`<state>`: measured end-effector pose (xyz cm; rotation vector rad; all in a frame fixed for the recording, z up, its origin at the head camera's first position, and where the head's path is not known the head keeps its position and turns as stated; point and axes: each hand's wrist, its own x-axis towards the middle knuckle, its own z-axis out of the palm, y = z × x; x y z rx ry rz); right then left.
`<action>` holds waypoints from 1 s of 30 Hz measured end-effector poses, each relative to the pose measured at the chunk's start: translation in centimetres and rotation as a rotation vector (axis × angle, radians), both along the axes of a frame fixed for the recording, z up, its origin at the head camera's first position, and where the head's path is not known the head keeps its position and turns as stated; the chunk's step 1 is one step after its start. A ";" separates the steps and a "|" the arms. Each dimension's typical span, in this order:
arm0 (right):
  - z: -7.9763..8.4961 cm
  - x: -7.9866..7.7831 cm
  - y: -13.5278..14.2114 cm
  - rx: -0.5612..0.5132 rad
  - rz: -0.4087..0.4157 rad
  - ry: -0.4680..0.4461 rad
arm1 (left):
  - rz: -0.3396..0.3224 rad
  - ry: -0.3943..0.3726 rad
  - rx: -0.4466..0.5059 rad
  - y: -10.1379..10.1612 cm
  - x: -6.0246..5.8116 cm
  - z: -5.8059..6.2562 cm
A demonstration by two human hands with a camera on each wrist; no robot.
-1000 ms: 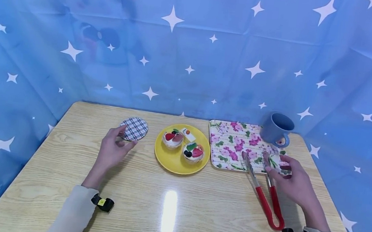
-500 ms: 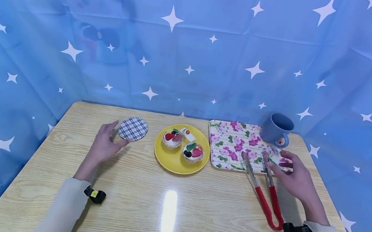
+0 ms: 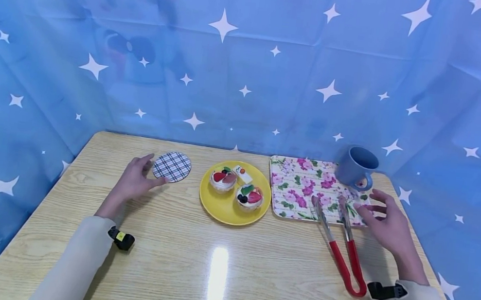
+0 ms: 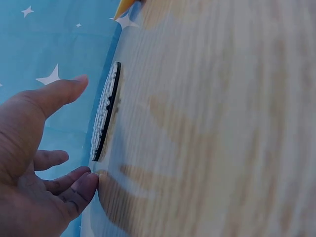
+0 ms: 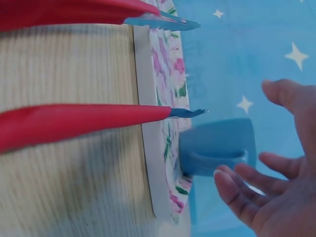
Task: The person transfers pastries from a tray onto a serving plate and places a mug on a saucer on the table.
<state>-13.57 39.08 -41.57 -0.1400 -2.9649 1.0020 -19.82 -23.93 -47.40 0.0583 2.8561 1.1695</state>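
2 sets of fingers [image 4: 81,190] relaxed and free: left hand [image 3: 133,179] hovers beside the checked coaster [image 3: 172,166] on the tabletop [image 3: 168,250], right hand [image 3: 390,227] near red-handled tongs [image 3: 355,260], mug [image 3: 353,166] standing on the floral tray [image 3: 282,188]!

Blue fabric backdrop [image 3: 231,66], printed with white four-pointed stars [image 3: 328,91] of varying size, hanging behind the wood-grain tabletop [image 3: 168,250] and along its left and right sides. A horizontal crease [image 3: 252,38] crosses the upper part; a darker, indistinct patch [image 3: 129,45] appears at upper left. The pale tabletop has rounded far corners and bears an elongated white light reflection [image 3: 217,274].
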 end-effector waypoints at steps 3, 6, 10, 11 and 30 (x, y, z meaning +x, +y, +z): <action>0.3 -0.2 0.1 -0.019 -0.002 0.015 | -0.002 -0.029 0.011 0.0 -0.1 0.2; 0.5 -0.4 0.2 -0.043 0.003 0.023 | -0.005 -0.058 0.035 0.1 -0.1 0.3; 0.6 -0.9 0.4 -0.058 -0.002 0.027 | -0.015 -0.073 0.049 0.1 -0.2 0.3; 0.5 -1.0 0.4 -0.057 -0.005 0.030 | -0.016 -0.074 0.048 0.1 -0.2 0.3; -0.2 -2.9 1.0 -0.083 -0.082 0.019 | 0.022 -0.096 0.051 0.2 -0.8 -0.6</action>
